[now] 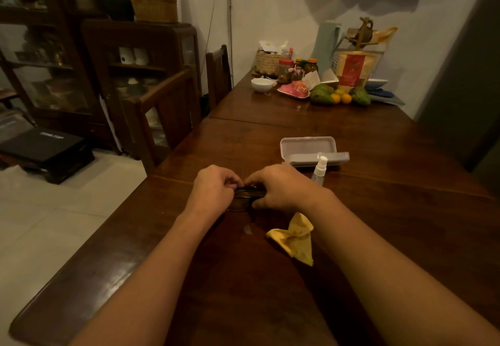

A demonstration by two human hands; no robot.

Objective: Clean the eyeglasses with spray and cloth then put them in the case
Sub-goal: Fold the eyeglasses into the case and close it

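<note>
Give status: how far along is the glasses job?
Looks late: cloth lies dropped on the table, spray stands beside the open, empty case. In hand: left hand and right hand grip the glasses, seemingly folding them. Left: case them, close it.

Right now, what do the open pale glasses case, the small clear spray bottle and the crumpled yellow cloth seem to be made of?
Open pale glasses case: likely matte moulded plastic, going by its rounded rigid edges. Small clear spray bottle: see-through plastic, possibly glass, with an opaque white pump top. Crumpled yellow cloth: soft thin fabric, probably microfibre, lying in loose folds without shine.
</note>
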